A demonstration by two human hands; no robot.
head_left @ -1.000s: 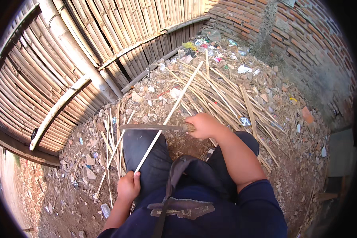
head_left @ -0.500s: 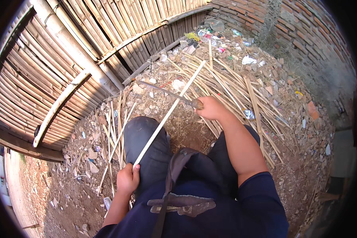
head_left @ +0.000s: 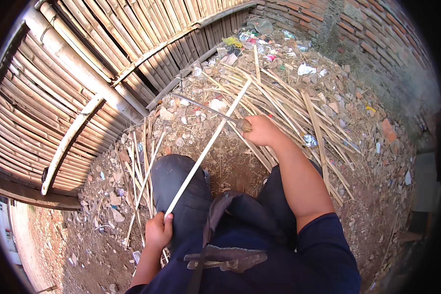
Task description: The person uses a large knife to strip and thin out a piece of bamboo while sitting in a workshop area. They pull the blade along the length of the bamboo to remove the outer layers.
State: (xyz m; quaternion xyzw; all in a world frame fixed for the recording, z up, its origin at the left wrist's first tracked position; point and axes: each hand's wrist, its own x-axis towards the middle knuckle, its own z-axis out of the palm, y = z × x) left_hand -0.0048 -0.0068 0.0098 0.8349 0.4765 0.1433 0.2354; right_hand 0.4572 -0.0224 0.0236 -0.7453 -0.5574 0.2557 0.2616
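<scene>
Left hand (head_left: 158,230) closed around near end of pale bamboo strip (head_left: 208,147), at left knee. Strip running far and right across the knee, over heap of split bamboo (head_left: 299,103). Right hand (head_left: 260,130) clenched on handle of long blade (head_left: 201,105); blade crossing strip past its middle, pointing left toward bamboo fence (head_left: 83,73).

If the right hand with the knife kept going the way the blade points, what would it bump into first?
Probably the bamboo fence. The right hand holds a knife pointing up-left over the littered ground; depth is hard to judge.
</scene>
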